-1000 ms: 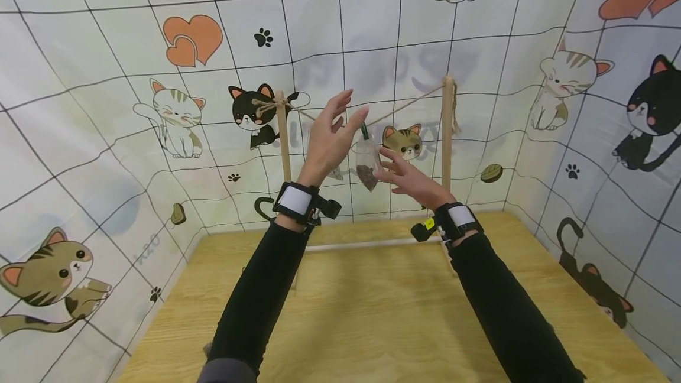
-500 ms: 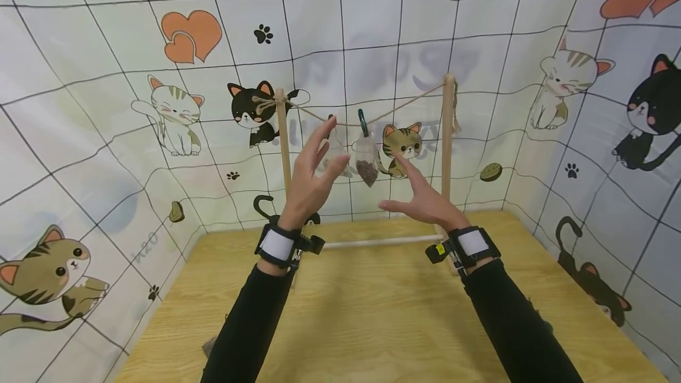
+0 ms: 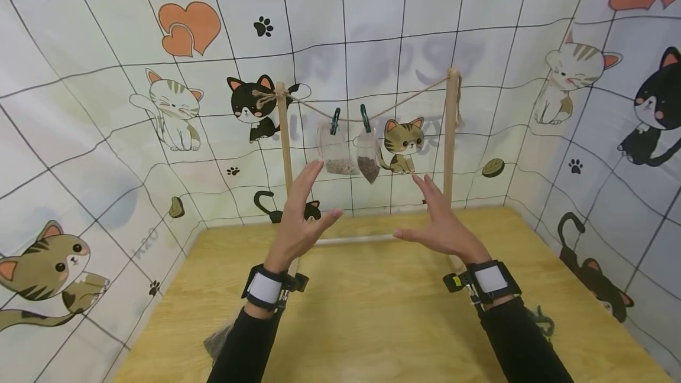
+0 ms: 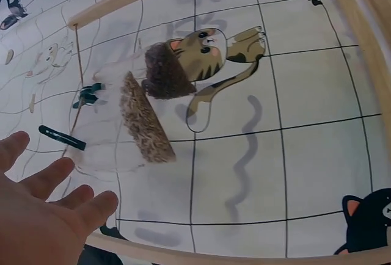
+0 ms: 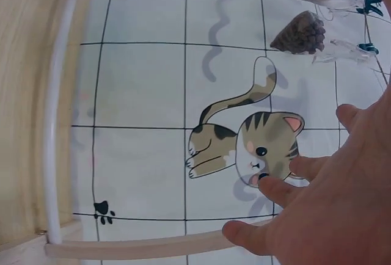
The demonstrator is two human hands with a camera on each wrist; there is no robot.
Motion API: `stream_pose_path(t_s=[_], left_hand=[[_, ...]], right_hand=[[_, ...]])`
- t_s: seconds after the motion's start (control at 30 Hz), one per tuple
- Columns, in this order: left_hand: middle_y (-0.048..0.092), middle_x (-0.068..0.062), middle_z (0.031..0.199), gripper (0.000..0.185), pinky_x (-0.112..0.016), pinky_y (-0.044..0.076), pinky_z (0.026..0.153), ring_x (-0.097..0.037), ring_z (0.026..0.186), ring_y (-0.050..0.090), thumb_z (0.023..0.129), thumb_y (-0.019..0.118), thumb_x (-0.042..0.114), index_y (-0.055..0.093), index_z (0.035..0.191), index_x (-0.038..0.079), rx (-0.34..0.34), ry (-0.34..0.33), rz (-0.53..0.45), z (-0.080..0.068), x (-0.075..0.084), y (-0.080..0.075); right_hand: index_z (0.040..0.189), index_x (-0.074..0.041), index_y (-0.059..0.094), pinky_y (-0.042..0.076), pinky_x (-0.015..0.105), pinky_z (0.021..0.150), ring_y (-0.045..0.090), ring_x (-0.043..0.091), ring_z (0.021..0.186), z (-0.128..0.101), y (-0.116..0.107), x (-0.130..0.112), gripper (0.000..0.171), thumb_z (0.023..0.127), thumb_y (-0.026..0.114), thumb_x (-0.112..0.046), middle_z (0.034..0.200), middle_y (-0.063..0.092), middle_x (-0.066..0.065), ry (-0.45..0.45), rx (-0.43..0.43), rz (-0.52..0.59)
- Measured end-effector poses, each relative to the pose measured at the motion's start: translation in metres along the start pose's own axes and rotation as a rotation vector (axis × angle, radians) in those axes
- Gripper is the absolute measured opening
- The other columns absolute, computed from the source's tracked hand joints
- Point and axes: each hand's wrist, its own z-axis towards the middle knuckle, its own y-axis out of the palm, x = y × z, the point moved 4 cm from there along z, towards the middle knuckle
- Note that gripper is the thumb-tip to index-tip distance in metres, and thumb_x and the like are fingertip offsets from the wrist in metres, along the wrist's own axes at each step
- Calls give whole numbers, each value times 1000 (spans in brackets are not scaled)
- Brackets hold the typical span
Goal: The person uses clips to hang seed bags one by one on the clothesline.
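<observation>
Two hands, left hand point(image 3: 300, 223) and right hand point(image 3: 441, 223), hover palms inward, fingers point(image 3: 305, 179) spread, below two clipped bags point(image 3: 351, 152).

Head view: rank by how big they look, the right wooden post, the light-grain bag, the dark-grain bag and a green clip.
1. right wooden post
2. light-grain bag
3. dark-grain bag, close to the light one, so this order is unsure
4. green clip

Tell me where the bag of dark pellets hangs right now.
In the head view, the bag of dark pellets hangs by a green clip from the twine between the two wooden posts, just right of the lighter-filled bag, above both hands.
</observation>
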Motion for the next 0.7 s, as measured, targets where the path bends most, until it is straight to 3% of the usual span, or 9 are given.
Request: stream_pose_path(t_s=[0.17,0.4,0.53,0.7], left_hand=[[21,4,171,93,-69,20,123,-25,161,13,89,61,74,22,164,35,-67,-108,21,-26,-24,3],[16,10,172,95,-70,20,122,-25,161,11,90,76,49,17,163,41,-149,-242,67,-59,-50,4],[16,5,173,95,-72,20,121,-30,161,11,89,77,46,18,163,41,-174,-297,78,-70,-61,1],[17,0,172,92,-71,22,121,-31,160,14,90,77,46,19,162,43,-157,-338,79,-75,-71,-5]], right_hand=[[162,-47,-3,18,83,113,2,45,159,-11,10,12,119,80,83,-58,173,-16,0,9,6,29],[163,-43,1,17,87,108,0,47,158,-24,25,20,118,80,84,-55,174,-12,3,4,-4,34],[164,-41,1,17,88,107,1,51,157,-27,28,28,119,80,84,-55,174,-12,7,9,-16,0],[164,-41,1,15,87,108,1,51,157,-24,22,40,120,79,83,-59,174,-11,6,22,-36,-46]])
